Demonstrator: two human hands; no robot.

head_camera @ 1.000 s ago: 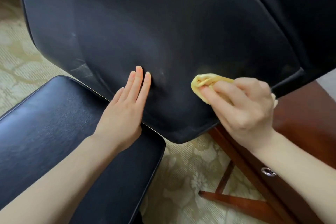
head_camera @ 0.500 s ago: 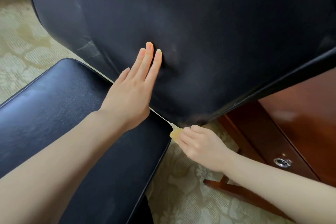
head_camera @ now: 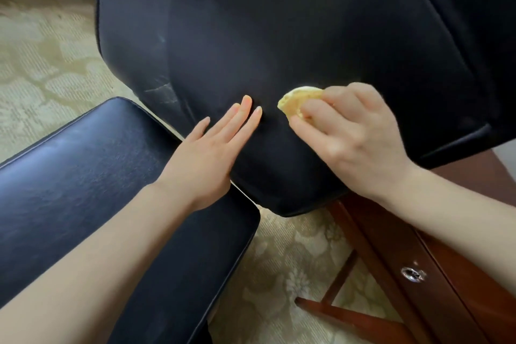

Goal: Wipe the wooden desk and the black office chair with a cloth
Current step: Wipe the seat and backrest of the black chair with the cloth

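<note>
Patterned beige carpet (head_camera: 50,58) covers the floor from nine o'clock round to six. Over it, the black office chair fills most of the view: its backrest (head_camera: 279,36) spreads from eleven to three o'clock, and its glossy seat cushion (head_camera: 83,190) lies at eight o'clock. Reddish wooden desk (head_camera: 474,301) sits at four to five o'clock, with a round metal pull (head_camera: 412,274) on its front. Near centre, the left hand (head_camera: 212,148) lies flat with straight fingers pressed on the lower backrest, holding nothing. Just beside it, toward three o'clock, the right hand (head_camera: 354,137) has its grip curled round a bunched yellow cloth (head_camera: 300,100), pressed against the backrest.
</note>
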